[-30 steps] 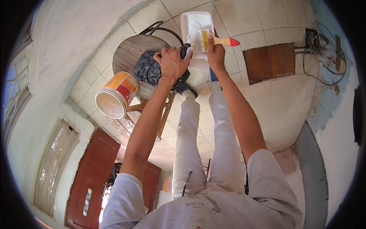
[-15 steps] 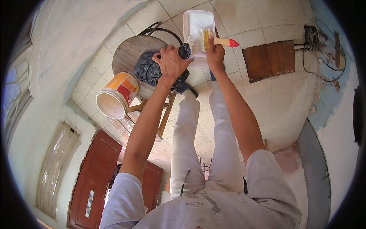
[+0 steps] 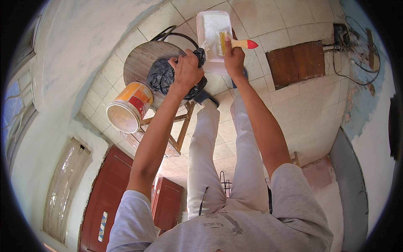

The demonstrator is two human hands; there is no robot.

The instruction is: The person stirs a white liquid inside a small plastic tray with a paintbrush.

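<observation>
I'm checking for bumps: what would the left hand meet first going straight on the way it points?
The black plastic bag, which the left hand appears to be gripping. Past that, perhaps the side of the pale tray, though depth is unclear.

Left hand (image 3: 187, 70) on a plastic bag (image 3: 160, 75) over a round stool (image 3: 142, 56); bucket (image 3: 136, 101) to the left, perhaps on its edge; to the right, a tray (image 3: 211, 27) beneath the brush (image 3: 241, 43) in the right hand (image 3: 234, 59).
</observation>
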